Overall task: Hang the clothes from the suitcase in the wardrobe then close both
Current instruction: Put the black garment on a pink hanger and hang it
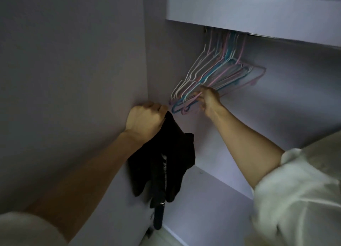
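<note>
A black garment hangs down from my left hand, which grips its top in a fist beside the wardrobe's left wall. Inside the open wardrobe a bunch of pink, blue and white wire hangers hangs from a rail under the upper shelf, swung up to the right. My right hand reaches into the wardrobe and its fingers curl round the lower bars of the hangers. The suitcase is out of view.
The wardrobe's left side panel rises close by on the left. The upper shelf front overhangs the hangers. A pale lower shelf lies below the hanging space. My pale sleeves fill the bottom corners.
</note>
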Demonstrator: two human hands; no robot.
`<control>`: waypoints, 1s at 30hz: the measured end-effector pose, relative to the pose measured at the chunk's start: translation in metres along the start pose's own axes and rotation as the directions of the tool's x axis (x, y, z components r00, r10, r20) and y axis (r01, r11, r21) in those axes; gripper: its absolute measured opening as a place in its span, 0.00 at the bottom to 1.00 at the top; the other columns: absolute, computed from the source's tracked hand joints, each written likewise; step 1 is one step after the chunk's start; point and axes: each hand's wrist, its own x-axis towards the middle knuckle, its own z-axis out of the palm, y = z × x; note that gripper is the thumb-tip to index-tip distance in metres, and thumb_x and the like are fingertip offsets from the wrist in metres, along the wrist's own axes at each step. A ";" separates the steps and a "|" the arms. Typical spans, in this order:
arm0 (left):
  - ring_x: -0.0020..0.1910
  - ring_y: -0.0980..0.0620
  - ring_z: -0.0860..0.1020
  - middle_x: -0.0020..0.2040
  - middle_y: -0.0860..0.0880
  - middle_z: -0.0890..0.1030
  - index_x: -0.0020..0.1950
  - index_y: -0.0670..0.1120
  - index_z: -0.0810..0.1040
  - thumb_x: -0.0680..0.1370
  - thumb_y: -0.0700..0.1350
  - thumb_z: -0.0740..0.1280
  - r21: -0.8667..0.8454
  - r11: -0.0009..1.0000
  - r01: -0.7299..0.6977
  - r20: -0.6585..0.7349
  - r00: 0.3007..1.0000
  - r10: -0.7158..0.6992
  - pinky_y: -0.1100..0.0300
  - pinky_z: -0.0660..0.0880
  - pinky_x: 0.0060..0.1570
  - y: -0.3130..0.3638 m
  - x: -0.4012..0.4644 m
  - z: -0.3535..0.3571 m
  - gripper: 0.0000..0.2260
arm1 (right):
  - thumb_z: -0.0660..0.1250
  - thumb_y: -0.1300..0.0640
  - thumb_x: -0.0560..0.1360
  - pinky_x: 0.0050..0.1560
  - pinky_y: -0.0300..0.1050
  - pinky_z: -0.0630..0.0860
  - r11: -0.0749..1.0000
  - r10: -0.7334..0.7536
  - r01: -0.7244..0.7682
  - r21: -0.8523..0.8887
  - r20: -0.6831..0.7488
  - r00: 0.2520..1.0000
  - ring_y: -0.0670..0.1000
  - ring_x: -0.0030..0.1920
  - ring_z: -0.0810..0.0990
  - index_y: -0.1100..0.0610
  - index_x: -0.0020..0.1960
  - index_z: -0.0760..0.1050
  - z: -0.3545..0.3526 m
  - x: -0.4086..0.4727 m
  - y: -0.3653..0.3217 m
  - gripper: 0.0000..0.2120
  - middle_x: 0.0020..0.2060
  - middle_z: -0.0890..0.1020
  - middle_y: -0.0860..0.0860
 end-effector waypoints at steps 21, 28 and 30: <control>0.27 0.47 0.78 0.33 0.47 0.79 0.37 0.44 0.77 0.61 0.43 0.74 -0.156 0.983 -0.102 -0.017 0.995 0.100 0.65 0.65 0.18 0.024 -0.031 -0.034 0.09 | 0.51 0.72 0.76 0.17 0.30 0.60 0.998 -0.061 0.059 -0.013 -0.286 0.956 0.40 0.15 0.65 0.58 0.68 0.65 -0.087 -0.120 0.035 0.23 0.31 0.73 0.52; 0.52 0.42 0.76 0.51 0.42 0.75 0.49 0.45 0.81 0.76 0.50 0.60 -0.220 0.975 0.006 0.260 0.964 0.053 0.54 0.74 0.41 0.043 -0.064 -0.063 0.13 | 0.56 0.71 0.76 0.21 0.32 0.65 0.974 -0.226 0.214 -0.073 -0.374 0.899 0.48 0.26 0.67 0.54 0.47 0.66 -0.106 -0.220 0.099 0.12 0.33 0.71 0.52; 0.65 0.43 0.67 0.63 0.44 0.70 0.63 0.48 0.75 0.81 0.50 0.56 -0.272 0.957 0.103 0.491 0.870 0.046 0.52 0.70 0.56 0.047 -0.069 -0.063 0.15 | 0.60 0.68 0.76 0.21 0.33 0.65 0.979 -0.203 0.193 -0.063 -0.369 0.907 0.45 0.24 0.67 0.52 0.54 0.68 -0.111 -0.237 0.102 0.13 0.31 0.71 0.51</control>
